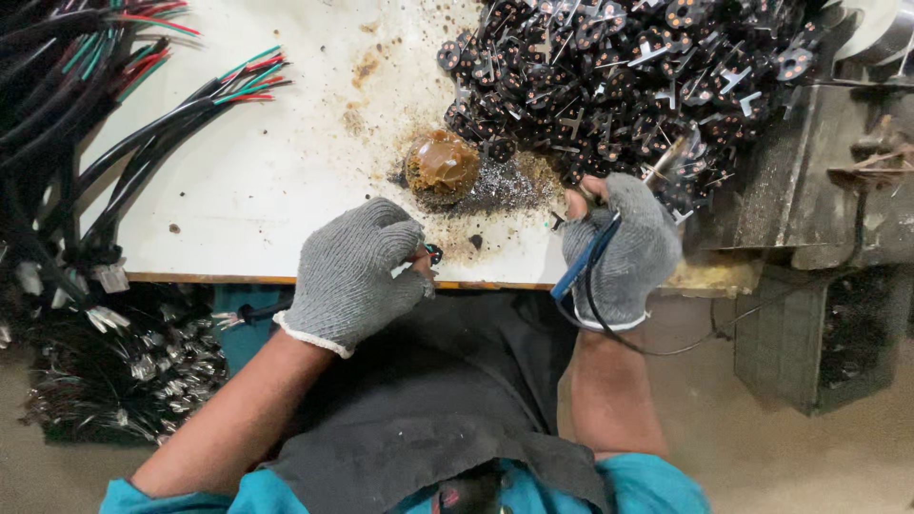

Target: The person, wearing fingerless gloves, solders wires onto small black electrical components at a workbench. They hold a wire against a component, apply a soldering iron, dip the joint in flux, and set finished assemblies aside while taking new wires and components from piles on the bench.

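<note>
Grey-gloved left hand (354, 274) pinching a small black plug part (434, 253) at the table (286, 171) edge; right hand (621, 249) gripping a blue-handled soldering iron (583, 262), tip angled leftward toward it, well apart.

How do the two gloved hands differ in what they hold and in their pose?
The left hand in a grey knit glove is closed into a fist on a small dark part; the right hand, also gloved, grips a blue-handled tool with a black cord. The left glove covers the fingers; the right hand's fingertips are bare. Both hover at the edge of the stained white table.
</note>
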`<state>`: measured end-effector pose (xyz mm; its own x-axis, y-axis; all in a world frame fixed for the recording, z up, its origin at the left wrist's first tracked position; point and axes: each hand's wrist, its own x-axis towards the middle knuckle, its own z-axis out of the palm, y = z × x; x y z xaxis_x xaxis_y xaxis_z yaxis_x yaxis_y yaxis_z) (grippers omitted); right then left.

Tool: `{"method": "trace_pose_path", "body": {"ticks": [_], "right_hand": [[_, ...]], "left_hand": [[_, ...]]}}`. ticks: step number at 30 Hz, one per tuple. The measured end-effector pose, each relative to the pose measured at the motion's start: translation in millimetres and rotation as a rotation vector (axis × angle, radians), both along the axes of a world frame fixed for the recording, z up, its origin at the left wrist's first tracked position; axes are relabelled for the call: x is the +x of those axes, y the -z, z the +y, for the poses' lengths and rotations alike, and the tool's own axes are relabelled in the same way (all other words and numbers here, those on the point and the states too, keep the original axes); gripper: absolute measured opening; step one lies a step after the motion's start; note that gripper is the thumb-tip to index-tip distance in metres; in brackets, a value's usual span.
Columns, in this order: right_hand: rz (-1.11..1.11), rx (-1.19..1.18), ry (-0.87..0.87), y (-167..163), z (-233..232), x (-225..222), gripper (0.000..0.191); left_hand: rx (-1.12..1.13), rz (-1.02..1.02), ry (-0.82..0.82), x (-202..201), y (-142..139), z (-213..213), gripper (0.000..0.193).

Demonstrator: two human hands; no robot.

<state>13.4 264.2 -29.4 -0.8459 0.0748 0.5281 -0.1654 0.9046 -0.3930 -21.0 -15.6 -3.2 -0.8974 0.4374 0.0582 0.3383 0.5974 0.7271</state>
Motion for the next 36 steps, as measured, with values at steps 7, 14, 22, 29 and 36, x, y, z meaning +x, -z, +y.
{"method": "trace_pose_path", "body": {"ticks": [7, 14, 22, 29, 36], "right_hand": [[0.093, 0.115, 0.002, -1, -4, -12, 0.024], [-0.011, 0.046, 0.098, 5, -5, -13, 0.041], [0.239, 0.181, -0.048, 5, -4, -12, 0.037], [-0.066, -0.641, -0.132, 4, -35, 24, 0.058], [-0.357, -0.722, -0.129, 8, -60, 42, 0.057]], "left_hand": [[-0.012, 0.036, -0.003, 0, 3, -1, 0.015], [0.003, 0.028, 0.014, -1, 2, -1, 0.015], [-0.017, 0.048, -0.012, -1, 3, 0, 0.012], [-0.004, 0.048, 0.007, -1, 5, -1, 0.014], [-0.033, 0.023, 0.012, 0, 7, -1, 0.014]]}}
